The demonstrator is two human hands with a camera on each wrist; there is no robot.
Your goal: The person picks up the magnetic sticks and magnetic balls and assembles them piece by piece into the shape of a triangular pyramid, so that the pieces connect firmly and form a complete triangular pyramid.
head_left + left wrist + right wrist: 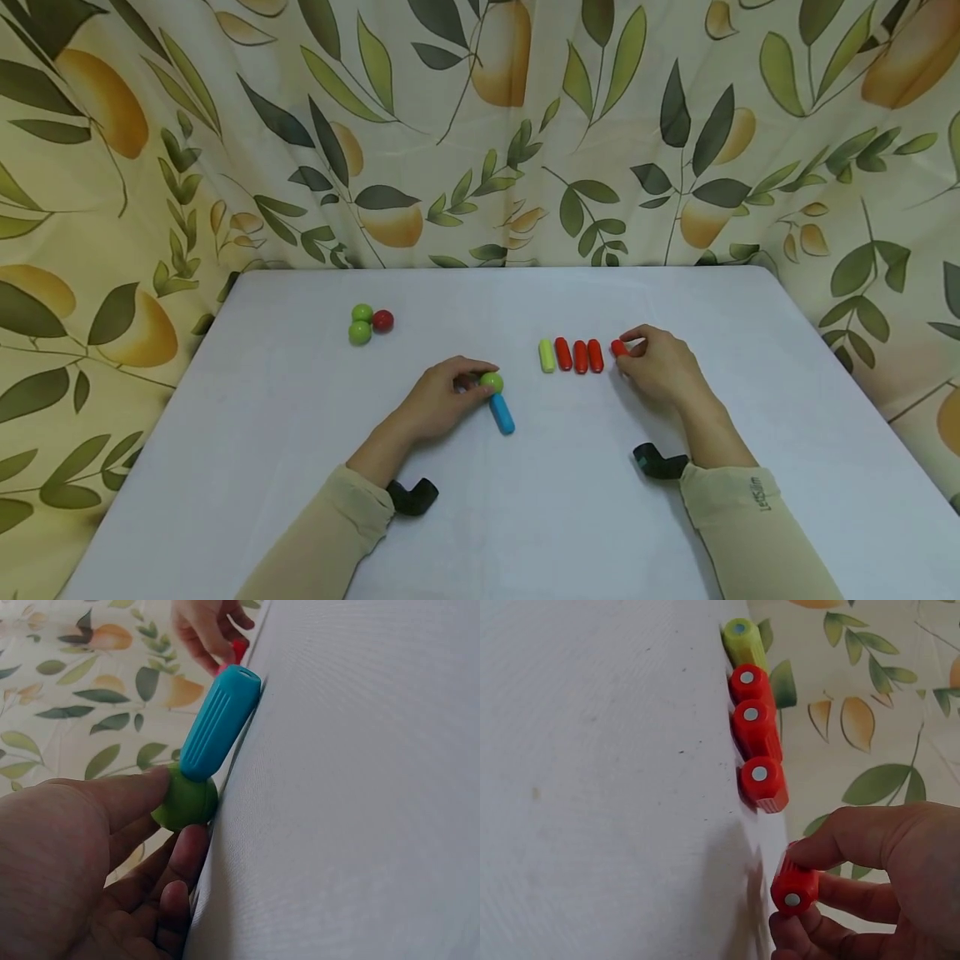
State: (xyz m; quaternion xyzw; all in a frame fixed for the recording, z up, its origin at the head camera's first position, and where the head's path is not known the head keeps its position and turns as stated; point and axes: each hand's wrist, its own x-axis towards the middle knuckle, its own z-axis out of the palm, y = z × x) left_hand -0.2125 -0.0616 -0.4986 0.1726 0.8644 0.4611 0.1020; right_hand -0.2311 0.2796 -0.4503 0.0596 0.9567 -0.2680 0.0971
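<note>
My left hand [444,398] pinches a green ball [492,382] between thumb and fingers. A blue magnetic rod [502,414] meets that ball at one end and points toward the front of the table; its ridged side shows in the left wrist view. My right hand [663,365] holds a red magnetic rod [794,889] between thumb and fingertips, close over the table. To its left, three more red rods [581,357] lie side by side. Beside them is a yellow-green rod [547,356]. Pale round discs show on the rods' near ends in the right wrist view.
Two green balls [360,332] and a dark red ball [383,321] sit clustered at the back left of the white table [247,400]. Behind the table's far edge hangs a leaf-and-fruit patterned curtain [465,167]. Black wrist devices [660,462] jut inward from both sleeves.
</note>
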